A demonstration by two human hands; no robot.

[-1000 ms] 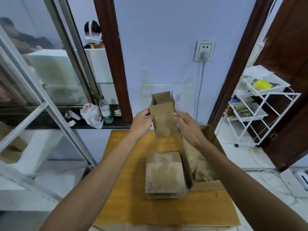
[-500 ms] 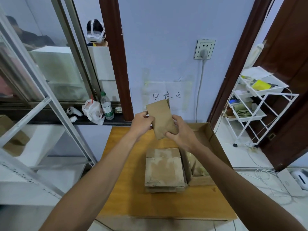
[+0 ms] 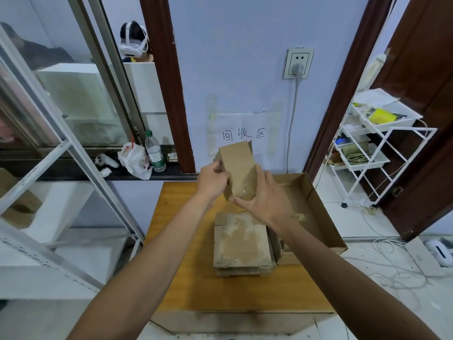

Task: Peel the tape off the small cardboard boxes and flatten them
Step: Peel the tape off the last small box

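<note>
Two hands hold one small cardboard box [image 3: 239,173] in the air above the far end of the wooden table [image 3: 186,278]. The right hand [image 3: 267,201] hides the box's lower right corner, and the left hand [image 3: 212,184] hides part of its left edge. A glossy patch low on the near face may be tape, but it is hard to make out. The box looks pressed thin, though whether it is fully flat cannot be told.

Bare wood lies open left of the stack of flattened boxes [image 3: 241,249] and toward the table's near edge. On the right, a large open carton [image 3: 316,209] touches the stack and covers the table's right edge.

The left hand pinches the box's left edge at mid-height. The right hand grasps it from below and the right, with the thumb along the bottom and the fingers up the right side. Most of the box stands above both hands, tilted slightly left.
</note>
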